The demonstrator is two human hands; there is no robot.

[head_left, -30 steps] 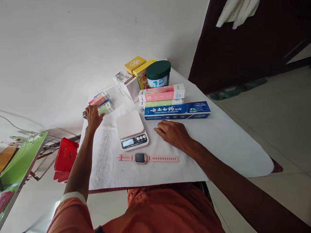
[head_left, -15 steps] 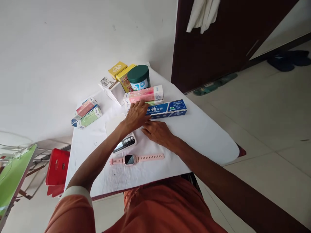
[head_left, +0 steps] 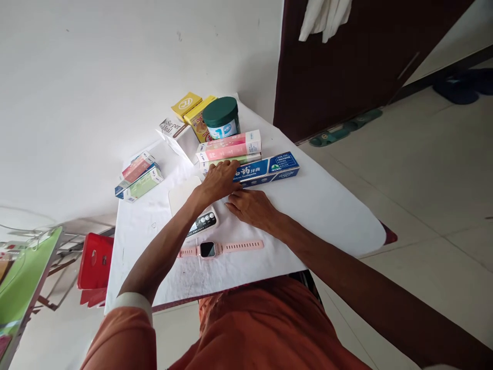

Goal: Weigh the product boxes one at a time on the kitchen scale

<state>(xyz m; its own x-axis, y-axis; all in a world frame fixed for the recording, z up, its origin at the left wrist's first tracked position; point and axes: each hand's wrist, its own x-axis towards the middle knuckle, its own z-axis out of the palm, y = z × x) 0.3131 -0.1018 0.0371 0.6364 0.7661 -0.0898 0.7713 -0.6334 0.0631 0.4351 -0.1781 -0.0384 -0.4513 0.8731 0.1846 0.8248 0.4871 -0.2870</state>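
My left hand (head_left: 221, 180) lies across the left end of a blue toothpaste box (head_left: 265, 168), fingers bent over it. Close against the box's near side, my right hand (head_left: 252, 208) is closed, its fingertips by my left fingers; what they hold, if anything, is hidden. Just behind the blue box, a pink-and-white box (head_left: 229, 146) rests on a green-and-white box (head_left: 250, 158). Under my left forearm is a white digital scale (head_left: 206, 221), partly covered. Nearer me lies a pink-strapped smartwatch (head_left: 208, 250).
At the back stand a green-lidded tub (head_left: 221, 114), yellow boxes (head_left: 197, 121) and a white carton (head_left: 179, 134). Small boxes (head_left: 139, 174) are stacked on the left of the white-covered table (head_left: 327, 205). A red plastic container (head_left: 94, 262) and green-topped table (head_left: 31, 272) are beyond the left edge.
The view has shifted slightly. Both hands stay at the blue toothpaste box in nearly the same pose, and the things on the table keep their places.
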